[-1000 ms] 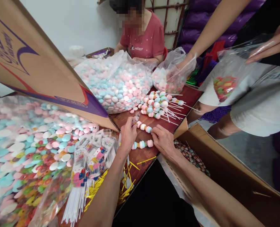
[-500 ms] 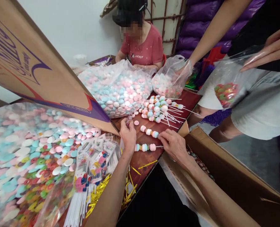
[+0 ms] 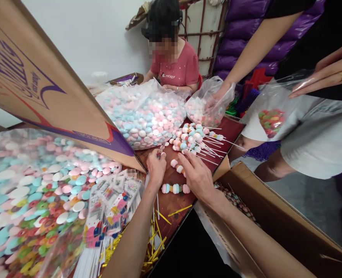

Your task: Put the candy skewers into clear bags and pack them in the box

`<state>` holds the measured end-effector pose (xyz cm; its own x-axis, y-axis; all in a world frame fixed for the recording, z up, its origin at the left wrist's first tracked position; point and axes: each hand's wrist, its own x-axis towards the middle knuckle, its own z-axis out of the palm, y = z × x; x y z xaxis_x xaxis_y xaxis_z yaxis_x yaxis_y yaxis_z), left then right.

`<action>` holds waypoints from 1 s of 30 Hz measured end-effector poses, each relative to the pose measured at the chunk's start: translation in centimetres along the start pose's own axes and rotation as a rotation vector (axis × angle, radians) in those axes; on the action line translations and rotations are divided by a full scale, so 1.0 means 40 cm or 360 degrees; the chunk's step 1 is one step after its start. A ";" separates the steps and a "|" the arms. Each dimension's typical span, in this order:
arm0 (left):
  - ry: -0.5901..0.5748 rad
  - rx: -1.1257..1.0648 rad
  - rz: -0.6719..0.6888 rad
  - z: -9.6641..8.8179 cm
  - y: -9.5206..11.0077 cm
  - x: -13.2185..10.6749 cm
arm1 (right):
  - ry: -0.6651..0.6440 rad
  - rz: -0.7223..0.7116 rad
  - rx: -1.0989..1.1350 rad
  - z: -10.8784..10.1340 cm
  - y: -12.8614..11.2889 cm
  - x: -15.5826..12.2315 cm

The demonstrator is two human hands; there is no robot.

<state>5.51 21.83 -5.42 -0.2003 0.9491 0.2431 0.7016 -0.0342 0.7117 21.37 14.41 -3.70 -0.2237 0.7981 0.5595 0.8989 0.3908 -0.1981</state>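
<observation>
My left hand [image 3: 156, 166] is closed near the cardboard flap, with a crinkled clear wrapper and a small pale pink candy at its fingertips; its grip is partly hidden. My right hand [image 3: 198, 175] is open, its fingers stretched over one candy skewer [image 3: 176, 166] and near the edge of the skewer pile [image 3: 189, 135]. That skewer's right end is hidden beneath the hand. Another candy skewer [image 3: 175, 189], in blue, white and pink, lies in front on the dark red table [image 3: 175, 210]. Loose pink candies lie beyond my left hand.
A big bag of pastel candies [image 3: 147, 116] stands behind, another bag [image 3: 29, 193] at left. Printed wrappers [image 3: 113, 208], white sticks [image 3: 86, 262] and gold ties [image 3: 155, 247] lie nearer. An open carton [image 3: 275, 224] stands right. One person sits opposite; another's hands hold bags.
My right hand has moved left and away from me, off the skewer's end, its fingers opening. My left hand has shifted slightly to the pink candy. The view has tilted a little.
</observation>
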 end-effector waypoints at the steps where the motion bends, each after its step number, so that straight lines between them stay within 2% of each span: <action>1: -0.0026 0.0006 -0.0019 -0.004 0.004 0.002 | -0.0036 -0.0003 -0.0062 0.006 -0.002 0.013; 6: -0.0070 0.0082 -0.0112 -0.009 0.014 0.006 | -0.0106 0.0249 -0.0423 0.027 0.032 0.056; 10: -0.0065 0.0106 -0.0151 -0.001 0.011 0.011 | -0.0150 0.0308 -0.0460 0.035 0.073 0.058; 13: -0.0078 0.0101 -0.0182 0.002 0.008 0.015 | -0.0147 0.0371 -0.0244 0.030 0.090 0.042; 16: -0.0107 0.0071 -0.0196 0.000 0.006 0.014 | 0.0000 0.0488 0.0266 0.009 0.098 0.011; 19: -0.0150 0.0037 -0.0187 -0.005 0.006 0.010 | 0.0055 0.0437 0.0586 -0.020 0.102 -0.027; 24: -0.0207 0.0010 -0.0118 -0.014 0.011 0.001 | -0.0091 0.0449 0.0585 -0.034 0.106 -0.065; 30: -0.0274 -0.0099 -0.0092 -0.016 -0.001 0.004 | -0.0249 0.0462 0.0603 -0.021 0.108 -0.039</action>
<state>5.02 21.77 -4.96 -0.1153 0.9894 0.0882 0.6478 0.0075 0.7617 25.94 14.46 -4.76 -0.0644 0.9465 0.3163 0.7388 0.2583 -0.6224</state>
